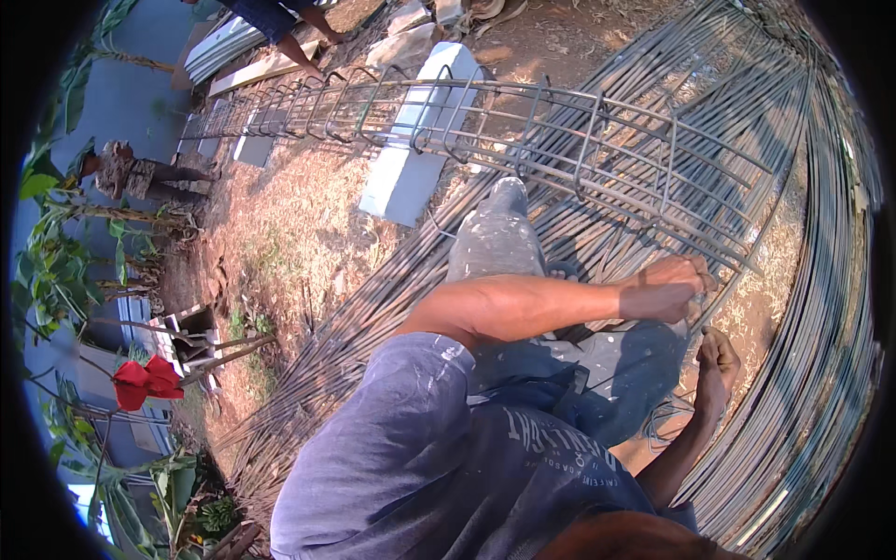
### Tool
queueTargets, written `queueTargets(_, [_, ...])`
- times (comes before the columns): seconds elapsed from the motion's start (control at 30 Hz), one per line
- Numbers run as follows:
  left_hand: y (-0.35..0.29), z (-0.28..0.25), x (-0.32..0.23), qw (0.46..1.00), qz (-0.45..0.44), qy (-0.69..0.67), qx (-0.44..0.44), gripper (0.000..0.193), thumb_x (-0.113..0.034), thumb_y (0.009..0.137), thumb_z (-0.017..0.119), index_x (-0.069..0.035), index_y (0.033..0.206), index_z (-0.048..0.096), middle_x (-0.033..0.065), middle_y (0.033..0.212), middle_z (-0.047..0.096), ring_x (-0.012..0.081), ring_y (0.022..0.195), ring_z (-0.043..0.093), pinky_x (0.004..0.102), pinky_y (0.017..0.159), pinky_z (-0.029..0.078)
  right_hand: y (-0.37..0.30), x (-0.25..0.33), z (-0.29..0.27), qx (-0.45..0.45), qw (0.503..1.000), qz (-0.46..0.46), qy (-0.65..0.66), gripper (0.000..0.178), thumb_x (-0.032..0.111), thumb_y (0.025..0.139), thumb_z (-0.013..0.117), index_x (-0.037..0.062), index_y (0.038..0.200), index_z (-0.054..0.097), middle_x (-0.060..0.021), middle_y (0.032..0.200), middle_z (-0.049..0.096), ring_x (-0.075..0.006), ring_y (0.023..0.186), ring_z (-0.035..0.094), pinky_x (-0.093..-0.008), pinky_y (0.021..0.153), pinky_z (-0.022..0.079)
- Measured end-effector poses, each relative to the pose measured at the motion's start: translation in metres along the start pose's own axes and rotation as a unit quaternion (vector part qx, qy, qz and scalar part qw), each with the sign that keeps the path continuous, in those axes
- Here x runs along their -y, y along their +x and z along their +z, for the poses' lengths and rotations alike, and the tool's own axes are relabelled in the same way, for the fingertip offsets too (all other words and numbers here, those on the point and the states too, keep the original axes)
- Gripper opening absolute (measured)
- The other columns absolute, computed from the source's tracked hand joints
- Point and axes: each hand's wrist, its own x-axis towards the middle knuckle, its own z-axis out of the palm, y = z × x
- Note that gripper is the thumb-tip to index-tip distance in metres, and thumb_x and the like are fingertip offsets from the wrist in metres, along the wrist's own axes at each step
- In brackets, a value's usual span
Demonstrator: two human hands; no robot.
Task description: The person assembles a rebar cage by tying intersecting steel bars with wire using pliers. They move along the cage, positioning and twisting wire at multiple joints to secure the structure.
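Here's the cage (523, 161), stretching away from you, its near end right by your hands! Your left hand (665, 287) is just beside that near end, fingers curled in tight; whether they're clamped on anything, you can't tell from here. And your right hand (717, 362) comes up close to the left, a little farther from the cage, its fingers bent and drawn together, though again it's unclear if they grip something. The two hands are near each other, a small gap between them!

Under the cage, a pile of rods (644, 103) fans across the ground, and to the right of the cage there's a thick bundle (803, 373), long and curving. Part-way along, a white block (403, 177) sits beneath the cage, crossing it. Loops of wire (665, 420) lie on your side of the cage, by your right forearm. Beyond the cage's far part, there's a person in dark shorts (266, 17); left of the cage, another person (140, 175); and a red flower (147, 381) shows well apart from the cage, lower left!
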Motion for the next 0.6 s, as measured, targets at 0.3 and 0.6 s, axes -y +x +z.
queueTargets(0.3, [-0.003, -0.005, 0.028, 0.989, -0.08, -0.059, 0.111, 0.015, -0.015, 0.071, 0.066, -0.005, 0.081, 0.07, 0.0163, 0.07, 0.063, 0.0355, 0.077, 0.063, 0.042, 0.068, 0.047, 0.006, 0.005, 0.009, 0.088, 0.984, -0.025, -0.151, 0.021, 0.016, 0.089, 0.063, -0.0045, 0.089, 0.064, 0.0004, 0.069, 0.053, -0.0077, 0.066, 0.041, -0.0234, 0.06, 0.036])
queueTargets(0.6, [0.02, -0.011, 0.025, 0.984, -0.134, -0.113, -0.018, 0.017, -0.013, 0.074, 0.067, 0.004, 0.071, 0.064, 0.0179, 0.06, 0.06, 0.0297, 0.057, 0.062, 0.0398, 0.055, 0.051, 0.021, 0.019, 0.023, -0.021, 0.997, -0.03, -0.065, 0.022, 0.018, 0.09, 0.061, -0.0032, 0.086, 0.061, 0.0003, 0.065, 0.048, -0.0058, 0.06, 0.037, -0.0212, 0.053, 0.029])
